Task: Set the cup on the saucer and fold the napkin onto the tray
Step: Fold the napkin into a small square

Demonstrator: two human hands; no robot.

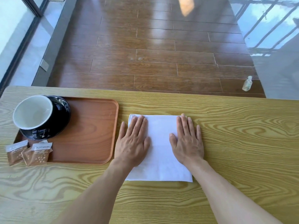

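A white napkin [160, 152] lies flat on the wooden table, just right of the brown tray [90, 126]. My left hand [133, 141] presses flat on the napkin's left side, fingers spread. On its right side my right hand [187, 139] lies flat the same way. A black cup with a white inside [32, 112] stands on a black saucer [63, 113] at the tray's far left end. Neither hand grips anything.
Two brown sachets [16, 152] [38, 154] lie at the tray's near left corner, partly over its rim. The table's far edge runs just beyond the tray. A small bottle [247, 83] lies on the wooden floor beyond.
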